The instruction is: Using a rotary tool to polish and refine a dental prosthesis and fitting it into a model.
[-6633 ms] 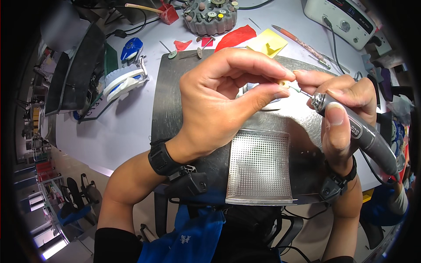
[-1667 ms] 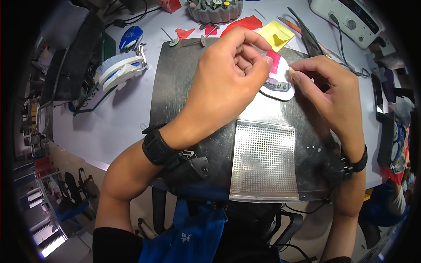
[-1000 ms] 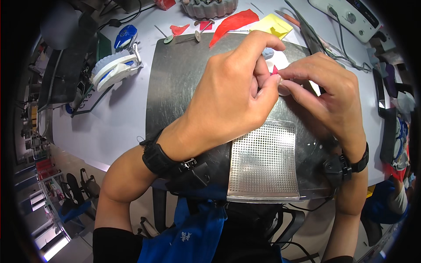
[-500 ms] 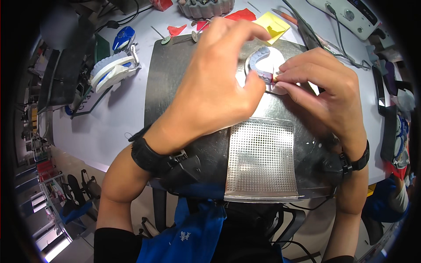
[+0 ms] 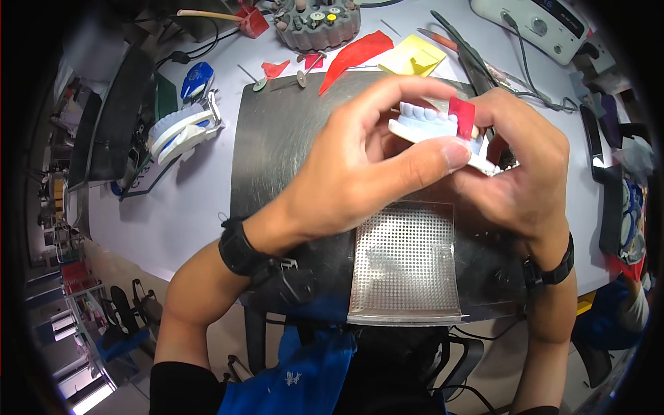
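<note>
Between my hands, over the dark metal board (image 5: 290,117), a pale plaster dental cast (image 5: 423,126) is tilted so that its row of teeth shows from the side. My left hand (image 5: 360,152) grips it, the thumb lying along its near face and the fingers behind. A flat red piece, looking like wax (image 5: 461,116), stands against the teeth at the cast's right end. My right hand (image 5: 527,159) is closed around that same end, its thumb underneath. Its fingertips are partly hidden behind the cast and the red piece.
Toward me on the board lies a perforated metal plate (image 5: 404,266). Beyond it are a red sheet (image 5: 356,57), yellow sticky notes (image 5: 415,55), disc-tipped bits (image 5: 301,79) and a grey bur holder (image 5: 315,28). Another cast (image 5: 178,128) stands left; a white control box (image 5: 539,26) stands far right.
The cast has turned from teeth facing up to a side view. My left hand has moved from hovering beside it to gripping its near face. The red piece now shows plainly.
</note>
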{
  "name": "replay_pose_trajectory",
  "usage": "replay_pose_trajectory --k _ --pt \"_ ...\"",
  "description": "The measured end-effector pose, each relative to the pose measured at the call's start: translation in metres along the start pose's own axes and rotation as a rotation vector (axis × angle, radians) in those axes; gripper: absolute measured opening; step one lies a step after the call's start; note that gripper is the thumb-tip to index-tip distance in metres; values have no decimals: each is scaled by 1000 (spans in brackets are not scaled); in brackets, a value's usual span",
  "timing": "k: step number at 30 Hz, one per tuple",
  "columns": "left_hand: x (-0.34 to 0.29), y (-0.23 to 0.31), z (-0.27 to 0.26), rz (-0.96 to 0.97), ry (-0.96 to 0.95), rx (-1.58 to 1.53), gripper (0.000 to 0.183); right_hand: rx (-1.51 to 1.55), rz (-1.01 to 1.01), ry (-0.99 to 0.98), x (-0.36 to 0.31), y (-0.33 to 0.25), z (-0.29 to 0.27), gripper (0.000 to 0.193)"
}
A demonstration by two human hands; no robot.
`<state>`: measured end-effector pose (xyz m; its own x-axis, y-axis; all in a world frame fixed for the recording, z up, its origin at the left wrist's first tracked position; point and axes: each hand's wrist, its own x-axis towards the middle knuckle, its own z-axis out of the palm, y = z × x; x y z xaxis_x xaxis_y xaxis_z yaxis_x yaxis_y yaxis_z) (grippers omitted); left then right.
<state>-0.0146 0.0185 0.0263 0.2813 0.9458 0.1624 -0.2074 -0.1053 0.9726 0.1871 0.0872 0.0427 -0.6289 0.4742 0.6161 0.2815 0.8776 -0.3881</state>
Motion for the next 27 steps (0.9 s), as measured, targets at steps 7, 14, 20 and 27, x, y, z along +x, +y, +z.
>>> replay_pose_trajectory --k 7,14,20,27 --pt "-4 -11 7 -28 -1 -235 54 -13 -103 32 0 -5 0 34" --pt "-5 -13 10 -39 -11 -257 55 -28 -136 42 -1 -7 0 36" --pt "-7 -14 13 -36 -9 -287 53 -42 -133 10 1 -10 -3 34" --pt "-8 -11 14 -65 -9 -260 54 -47 -137 -11 3 -11 -7 30"
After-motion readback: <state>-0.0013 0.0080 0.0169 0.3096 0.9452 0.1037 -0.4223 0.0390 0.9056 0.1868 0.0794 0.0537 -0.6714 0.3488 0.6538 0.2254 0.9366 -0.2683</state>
